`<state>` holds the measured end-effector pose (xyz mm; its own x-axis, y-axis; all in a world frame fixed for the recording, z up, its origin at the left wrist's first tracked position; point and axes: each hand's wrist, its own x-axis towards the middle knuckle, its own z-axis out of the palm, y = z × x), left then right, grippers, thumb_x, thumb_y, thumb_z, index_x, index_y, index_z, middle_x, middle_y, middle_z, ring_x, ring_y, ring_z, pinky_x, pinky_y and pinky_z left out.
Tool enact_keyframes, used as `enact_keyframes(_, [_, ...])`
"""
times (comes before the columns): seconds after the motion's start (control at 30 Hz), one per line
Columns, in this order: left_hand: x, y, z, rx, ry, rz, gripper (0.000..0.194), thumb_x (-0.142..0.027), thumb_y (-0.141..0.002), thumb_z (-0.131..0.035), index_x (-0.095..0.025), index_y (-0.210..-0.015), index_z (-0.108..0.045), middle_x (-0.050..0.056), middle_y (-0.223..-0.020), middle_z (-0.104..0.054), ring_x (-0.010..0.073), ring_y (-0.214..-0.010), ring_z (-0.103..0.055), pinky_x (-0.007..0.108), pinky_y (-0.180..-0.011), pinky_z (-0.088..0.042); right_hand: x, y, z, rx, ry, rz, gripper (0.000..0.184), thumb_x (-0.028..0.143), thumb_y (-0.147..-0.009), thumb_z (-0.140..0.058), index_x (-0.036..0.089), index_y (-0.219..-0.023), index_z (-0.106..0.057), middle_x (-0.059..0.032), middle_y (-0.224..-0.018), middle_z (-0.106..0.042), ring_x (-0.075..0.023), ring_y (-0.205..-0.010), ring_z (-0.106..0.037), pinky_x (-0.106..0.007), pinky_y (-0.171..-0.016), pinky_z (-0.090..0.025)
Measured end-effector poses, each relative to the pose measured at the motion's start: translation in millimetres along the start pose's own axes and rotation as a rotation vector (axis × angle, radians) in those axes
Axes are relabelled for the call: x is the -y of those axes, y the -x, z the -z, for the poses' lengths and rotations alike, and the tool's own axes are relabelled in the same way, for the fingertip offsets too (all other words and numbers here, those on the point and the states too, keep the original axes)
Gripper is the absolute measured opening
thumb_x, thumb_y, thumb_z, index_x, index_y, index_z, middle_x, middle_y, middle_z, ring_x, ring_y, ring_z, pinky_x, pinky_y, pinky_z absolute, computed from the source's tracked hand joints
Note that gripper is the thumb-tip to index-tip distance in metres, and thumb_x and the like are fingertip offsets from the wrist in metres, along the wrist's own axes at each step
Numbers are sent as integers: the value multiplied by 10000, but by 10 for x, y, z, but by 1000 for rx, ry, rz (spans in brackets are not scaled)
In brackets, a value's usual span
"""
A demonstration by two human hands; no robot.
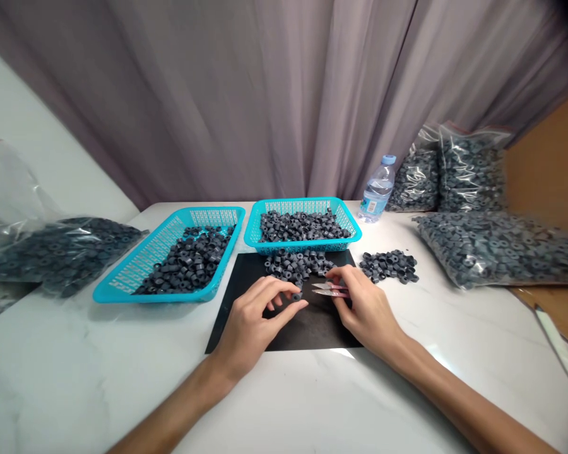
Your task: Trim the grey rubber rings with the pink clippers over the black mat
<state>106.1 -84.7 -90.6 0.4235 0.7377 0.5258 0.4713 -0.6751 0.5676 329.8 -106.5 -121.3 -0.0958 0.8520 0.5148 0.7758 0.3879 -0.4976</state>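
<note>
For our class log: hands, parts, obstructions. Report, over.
Left hand pinching dark ring. Right hand holding snips, tips toward ring. Loose pile beyond, seemingly not obstructing.

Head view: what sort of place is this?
Probably an indoor tabletop workspace, though whether home or workshop I can't tell: blue baskets of small dark parts, clear bags of similar ones, and snips in the right hand.

left grip: bare, slim-fingered | right grip: bare, slim-fingered | forearms: bare, slender
</note>
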Motion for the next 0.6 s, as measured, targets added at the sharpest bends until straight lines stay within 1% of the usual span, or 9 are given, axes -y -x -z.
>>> enact_keyframes(0.17, [-20, 3, 18, 19, -9, -2, 126, -283, -923, -699, -234, -1040, -695, 10, -876, -641, 149, -790, -615, 266, -679, -481, -12, -1, 5, -2, 0, -12, 224, 117, -896, -481, 219, -1083, -552, -67, -995, -657, -251, -939, -642, -368, -769, -512])
enact_keyframes(0.37, [-49, -4, 25, 0, -29, -6, 137, -296, -925, -693, -249, -1050, -723, 9, -891, -633, 142, -775, -625, 253, -667, -498, -11, 8, -11, 10, 3, 10, 217, 122, -905, -480, 222, -1086, -544, -71, -993, -662, -248, -924, -641, -360, -746, -518])
enact_keyframes(0.47, [-38, 3, 19, 28, -53, 8, 151, -313, -930, -683, -260, -1065, -726, 12, -909, -620, 145, -784, -628, 249, -666, -506, -19, 9, -24, 7, -1, 12, 207, 116, -908, -479, 231, -1065, -550, -68, -988, -655, -248, -919, -640, -360, -749, -519])
enact_keyframes(0.53, [-15, 2, 34, 50, -100, 12, 157, -325, -938, -670, -266, -1073, -725, 18, -941, -616, 151, -806, -631, 254, -695, -514, -29, 8, -35, 9, -3, 5, 216, 105, -901, -482, 236, -1056, -554, -67, -988, -650, -251, -921, -639, -361, -747, -517])
enact_keyframes(0.6, [24, -18, 88, 38, -187, 13, 158, -323, -946, -653, -269, -1077, -725, 26, -985, -617, 163, -850, -638, 269, -756, -517, -39, 6, -45, 17, 3, -1, 217, 101, -898, -488, 235, -1053, -559, -65, -991, -648, -253, -924, -636, -364, -747, -514])
